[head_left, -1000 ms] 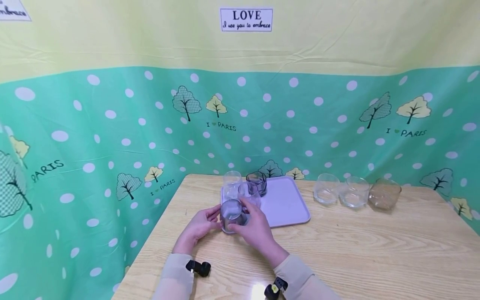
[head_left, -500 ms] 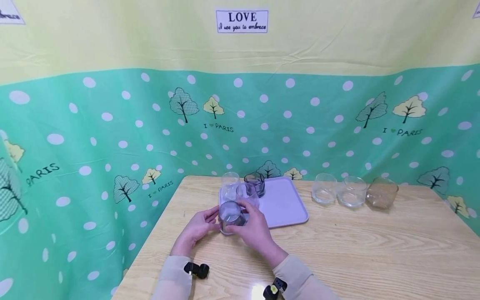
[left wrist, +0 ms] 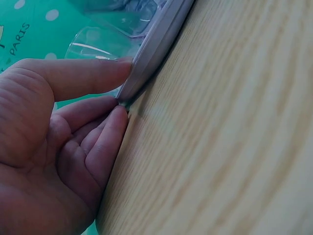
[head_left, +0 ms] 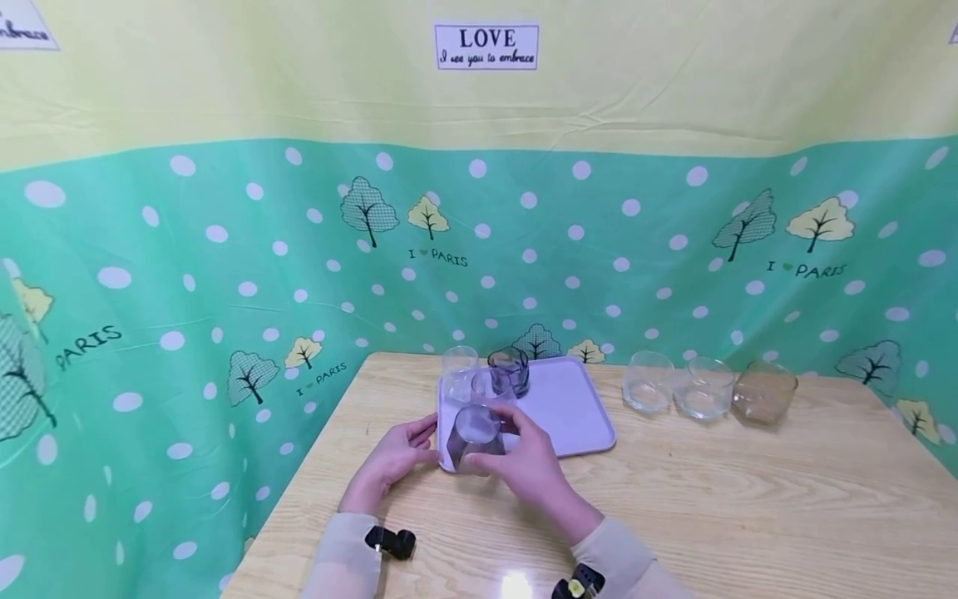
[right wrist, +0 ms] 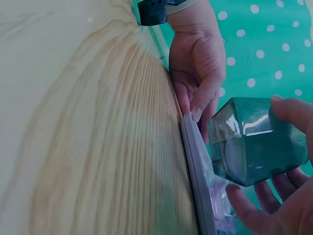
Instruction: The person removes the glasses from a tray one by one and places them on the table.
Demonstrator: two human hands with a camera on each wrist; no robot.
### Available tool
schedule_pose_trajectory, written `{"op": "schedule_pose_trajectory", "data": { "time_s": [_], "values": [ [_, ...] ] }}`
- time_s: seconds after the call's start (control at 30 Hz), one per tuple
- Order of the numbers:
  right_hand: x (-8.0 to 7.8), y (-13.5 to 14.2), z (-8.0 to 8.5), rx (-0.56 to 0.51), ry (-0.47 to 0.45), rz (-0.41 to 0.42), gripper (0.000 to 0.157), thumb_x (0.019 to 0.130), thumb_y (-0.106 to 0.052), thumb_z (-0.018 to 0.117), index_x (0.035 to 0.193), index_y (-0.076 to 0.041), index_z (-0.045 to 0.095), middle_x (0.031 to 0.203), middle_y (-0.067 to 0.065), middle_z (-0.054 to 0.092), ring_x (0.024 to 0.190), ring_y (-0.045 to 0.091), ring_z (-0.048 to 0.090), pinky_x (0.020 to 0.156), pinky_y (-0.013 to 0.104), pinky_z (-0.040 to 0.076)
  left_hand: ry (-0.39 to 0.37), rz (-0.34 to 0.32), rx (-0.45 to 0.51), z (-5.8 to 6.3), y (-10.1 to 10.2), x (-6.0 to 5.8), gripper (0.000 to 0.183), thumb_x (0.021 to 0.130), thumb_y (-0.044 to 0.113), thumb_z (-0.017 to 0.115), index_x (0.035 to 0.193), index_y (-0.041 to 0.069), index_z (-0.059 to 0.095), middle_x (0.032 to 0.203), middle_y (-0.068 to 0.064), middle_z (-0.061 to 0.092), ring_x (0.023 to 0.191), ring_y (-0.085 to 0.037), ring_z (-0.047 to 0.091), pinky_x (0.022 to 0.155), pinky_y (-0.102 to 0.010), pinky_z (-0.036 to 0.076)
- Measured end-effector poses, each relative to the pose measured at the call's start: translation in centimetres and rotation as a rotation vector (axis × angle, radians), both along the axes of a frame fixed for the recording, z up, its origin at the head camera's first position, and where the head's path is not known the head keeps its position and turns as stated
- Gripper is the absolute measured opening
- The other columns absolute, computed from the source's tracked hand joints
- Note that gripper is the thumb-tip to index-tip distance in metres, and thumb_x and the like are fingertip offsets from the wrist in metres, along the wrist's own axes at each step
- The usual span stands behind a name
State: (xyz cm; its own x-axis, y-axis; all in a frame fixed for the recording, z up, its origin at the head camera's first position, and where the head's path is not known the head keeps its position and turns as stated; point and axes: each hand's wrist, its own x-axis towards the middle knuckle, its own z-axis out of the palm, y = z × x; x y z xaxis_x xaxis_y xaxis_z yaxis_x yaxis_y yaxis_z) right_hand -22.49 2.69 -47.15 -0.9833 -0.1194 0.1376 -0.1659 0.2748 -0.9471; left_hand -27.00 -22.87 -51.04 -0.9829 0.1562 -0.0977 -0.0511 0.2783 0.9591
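My right hand (head_left: 531,462) grips a smoky grey faceted glass (head_left: 476,441) between thumb and fingers, close over the near left corner of the lilac tray (head_left: 565,412). In the right wrist view this glass (right wrist: 259,139) appears just above the tray rim (right wrist: 195,171). My left hand (head_left: 397,457) pinches the tray's left corner; the left wrist view shows its thumb (left wrist: 98,78) against the tray edge (left wrist: 146,54) and the fingers low beside it. Behind the held glass, a clear glass (head_left: 460,387), a faint purple glass (head_left: 486,387) and a dark grey glass (head_left: 515,374) stand on the tray.
To the right of the tray, two clear glasses (head_left: 649,391) and an amber glass (head_left: 765,395) stand in a row on the wooden table (head_left: 711,499). A green dotted curtain (head_left: 599,241) hangs close behind the table.
My right hand has shifted a little to the right with the grey glass, away from my left hand. The left hand stays at the tray's corner.
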Motion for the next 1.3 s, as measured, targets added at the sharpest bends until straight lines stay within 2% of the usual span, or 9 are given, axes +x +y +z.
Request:
{"op": "schedule_pose_trajectory", "data": {
  "time_s": [0.33,0.53,0.7,0.8,1.0,1.1,1.17,1.23,1.3],
  "values": [
    [0.3,5.9,0.2,-0.005,-0.018,-0.040,0.084,0.072,-0.029,0.101,0.144,-0.012,0.061,0.137,0.012,0.067,0.130,0.034,0.061,0.112,0.055,0.053,-0.032,0.010,-0.016,0.0,0.1,-0.3,0.081,0.084,-0.006,0.081,0.157,-0.008,0.045,0.161,-0.026,0.046,0.148,-0.042,0.046,0.122,-0.048,0.043],
    [0.3,11.4,0.4,0.065,-0.023,-0.074,0.094,0.076,-0.036,0.098,0.155,-0.014,0.052,0.145,0.012,0.062,0.132,0.033,0.059,0.109,0.050,0.057,-0.033,0.002,-0.012,0.0,0.0,-0.3,0.081,0.084,-0.006,0.081,0.157,-0.008,0.044,0.162,-0.025,0.045,0.149,-0.040,0.045,0.122,-0.047,0.042],
    [0.5,16.3,0.7,0.099,-0.002,-0.096,0.095,0.082,-0.036,0.094,0.159,-0.010,0.047,0.148,0.021,0.059,0.134,0.040,0.058,0.103,0.043,0.061,-0.026,0.010,-0.007,-0.1,0.0,-0.3,0.081,0.083,-0.008,0.081,0.156,-0.009,0.046,0.161,-0.026,0.046,0.148,-0.042,0.046,0.121,-0.048,0.043],
    [0.6,19.1,0.7,0.154,0.019,-0.123,0.097,0.085,-0.038,0.092,0.162,-0.009,0.042,0.148,0.024,0.058,0.134,0.046,0.057,0.101,0.048,0.062,-0.014,0.011,-0.001,-0.1,0.0,-0.2,0.080,0.082,-0.010,0.080,0.155,-0.010,0.047,0.160,-0.026,0.047,0.147,-0.043,0.047,0.120,-0.049,0.044],
    [0.9,24.6,0.5,0.269,0.044,-0.170,0.099,0.089,-0.044,0.087,0.166,-0.008,0.036,0.152,0.027,0.055,0.138,0.052,0.051,0.108,0.073,0.047,-0.016,0.021,0.008,-0.1,0.1,-0.2,0.079,0.081,-0.010,0.081,0.154,-0.010,0.049,0.160,-0.025,0.048,0.147,-0.042,0.047,0.121,-0.049,0.044],
    [1.2,27.2,0.4,0.313,0.041,-0.183,0.099,0.092,-0.042,0.086,0.168,-0.009,0.033,0.154,0.028,0.054,0.138,0.054,0.049,0.104,0.076,0.048,-0.013,0.015,0.009,-0.1,0.1,-0.2,0.079,0.082,-0.010,0.080,0.154,-0.011,0.047,0.161,-0.026,0.047,0.148,-0.042,0.045,0.122,-0.049,0.043],
    [1.4,28.9,0.2,0.351,0.044,-0.191,0.097,0.092,-0.040,0.085,0.168,-0.009,0.032,0.154,0.028,0.053,0.138,0.055,0.049,0.102,0.064,0.055,-0.012,0.012,0.007,-0.1,0.1,-0.2,0.079,0.082,-0.011,0.079,0.154,-0.011,0.047,0.161,-0.026,0.046,0.149,-0.042,0.044,0.122,-0.049,0.042],
    [1.6,30.5,0.1,0.382,0.043,-0.200,0.096,0.094,-0.039,0.085,0.168,-0.008,0.032,0.154,0.029,0.053,0.137,0.055,0.049,0.100,0.059,0.057,-0.009,0.007,0.003,-0.2,0.1,-0.3,0.079,0.082,-0.011,0.079,0.154,-0.012,0.046,0.161,-0.027,0.046,0.149,-0.043,0.044,0.122,-0.050,0.041],
    [1.8,32.0,-0.1,0.396,0.042,-0.205,0.096,0.095,-0.037,0.084,0.168,-0.006,0.030,0.154,0.031,0.051,0.136,0.058,0.047,0.101,0.064,0.054,-0.013,0.010,0.004,-0.2,0.1,-0.3,0.079,0.082,-0.010,0.079,0.154,-0.012,0.047,0.161,-0.026,0.046,0.149,-0.042,0.044,0.123,-0.049,0.041]
  ]
}}
